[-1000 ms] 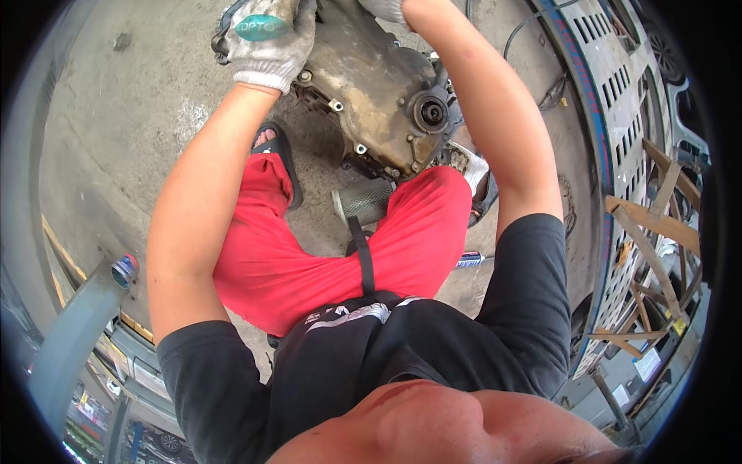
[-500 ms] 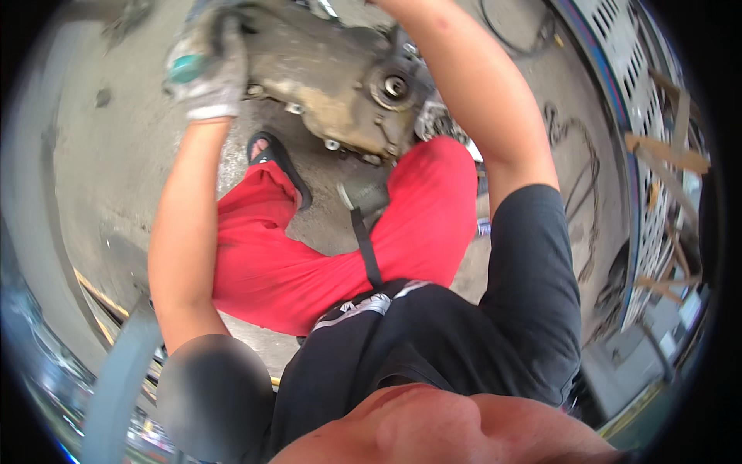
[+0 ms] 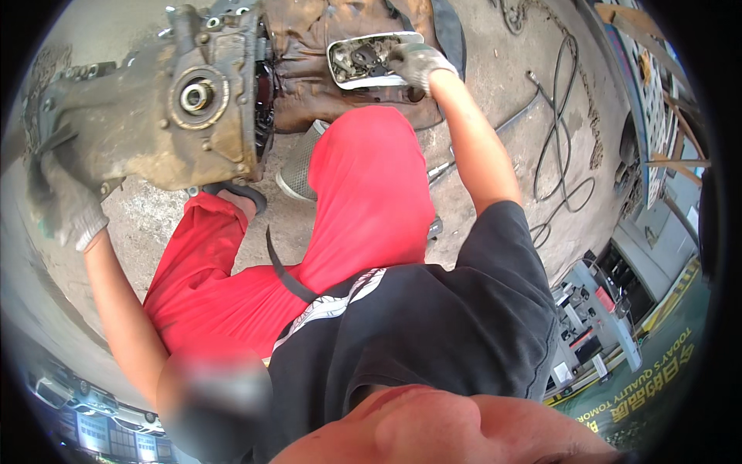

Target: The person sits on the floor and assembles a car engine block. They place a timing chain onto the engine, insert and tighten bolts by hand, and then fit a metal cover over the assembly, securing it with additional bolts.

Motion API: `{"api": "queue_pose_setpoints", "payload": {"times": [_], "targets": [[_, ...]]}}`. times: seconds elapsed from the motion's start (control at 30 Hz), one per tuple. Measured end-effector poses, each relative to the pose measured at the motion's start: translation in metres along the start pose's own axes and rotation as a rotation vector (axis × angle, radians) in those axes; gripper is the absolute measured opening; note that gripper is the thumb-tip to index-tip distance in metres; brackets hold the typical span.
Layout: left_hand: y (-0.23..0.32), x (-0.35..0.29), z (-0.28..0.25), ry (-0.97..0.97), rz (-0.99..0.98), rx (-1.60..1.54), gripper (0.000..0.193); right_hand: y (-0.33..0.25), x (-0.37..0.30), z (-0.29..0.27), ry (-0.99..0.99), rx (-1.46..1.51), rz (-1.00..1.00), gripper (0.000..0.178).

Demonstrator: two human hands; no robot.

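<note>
A large, dirty gearbox housing [image 3: 139, 116] with a round bearing opening lies on the floor at the left. My left hand [image 3: 71, 201], in a grey-white work glove, is at its left end. Its darkened fingers are blurred against the metal, so their grip cannot be made out. To the right, a white tray [image 3: 340, 80] of small, oily metal parts [image 3: 367, 58] sits on a brown, oil-stained sheet [image 3: 301, 93]. Over the tray's right end, my gloved right hand [image 3: 421, 65] reaches in with its fingers curled together among the parts. What they pinch is hidden.
A perforated metal can or basket [image 3: 300, 164] stands beside my knee. A black hose [image 3: 568, 131] loops over the concrete at the right. Farther right are a perforated metal panel [image 3: 630, 77], wood pieces and a grey cart [image 3: 595, 325] with tools.
The view has swung right, bringing the brown sheet and the parts tray into sight. My right hand, out of frame before, is now at the tray. My left hand remains by the housing.
</note>
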State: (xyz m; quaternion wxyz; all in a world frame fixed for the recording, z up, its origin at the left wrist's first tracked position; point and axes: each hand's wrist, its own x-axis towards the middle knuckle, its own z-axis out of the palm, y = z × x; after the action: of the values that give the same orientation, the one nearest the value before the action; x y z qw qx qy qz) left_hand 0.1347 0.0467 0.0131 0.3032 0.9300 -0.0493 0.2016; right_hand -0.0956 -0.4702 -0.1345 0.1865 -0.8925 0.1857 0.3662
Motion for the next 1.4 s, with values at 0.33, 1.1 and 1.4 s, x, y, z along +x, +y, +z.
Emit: {"api": "queue_pose_setpoints", "payload": {"times": [0.33,1.1,1.4], "targets": [[-0.022,0.009,-0.002,0.025,0.017,-0.112,0.034,-0.003,0.084,0.069,-0.091,-0.192,0.225,0.044],[0.001,0.0,0.0,0.026,0.005,-0.098,0.04,-0.034,0.08,0.086,-0.057,-0.187,0.142,0.062],[0.013,-0.005,-0.001,0.038,-0.067,0.026,0.04,-0.024,0.071,0.061,-0.094,-0.002,0.246,0.054]]}}
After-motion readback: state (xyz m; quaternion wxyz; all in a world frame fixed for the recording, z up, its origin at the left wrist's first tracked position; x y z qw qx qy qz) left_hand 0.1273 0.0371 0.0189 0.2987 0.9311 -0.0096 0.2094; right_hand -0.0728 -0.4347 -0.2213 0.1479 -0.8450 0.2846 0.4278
